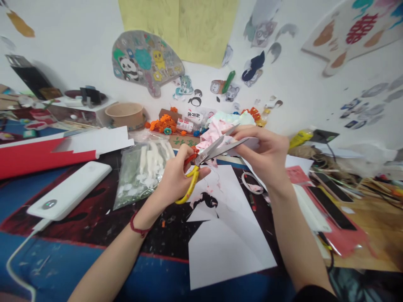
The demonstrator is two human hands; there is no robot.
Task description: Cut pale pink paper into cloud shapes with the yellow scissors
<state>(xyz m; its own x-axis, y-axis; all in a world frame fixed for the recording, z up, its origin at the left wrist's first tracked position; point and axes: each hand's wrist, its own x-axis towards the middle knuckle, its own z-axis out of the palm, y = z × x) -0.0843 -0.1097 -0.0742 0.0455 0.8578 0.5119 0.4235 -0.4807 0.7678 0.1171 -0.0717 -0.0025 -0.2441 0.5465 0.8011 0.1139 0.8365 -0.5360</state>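
Note:
My left hand [178,174] is wrapped round the red and yellow handles of a pair of scissors [195,178]. The open blades point up and to the right, toward my right hand [264,151]. Pinched between the fingers of my right hand is a small pale paper piece [252,143], which reaches the blade tips. Beneath both hands lies a white paper sheet [229,243] with a cut edge and dark gaps. Behind the scissors sits a heap of crumpled pink tissue [214,131].
On the left lie a white power bank [69,191] with a cable, red card [47,156] and a clear bag [143,170]. A tape roll [252,183] lies right of the sheet. Farther right are dark phone-like slabs [332,207]; a cardboard ring [124,114] stands behind.

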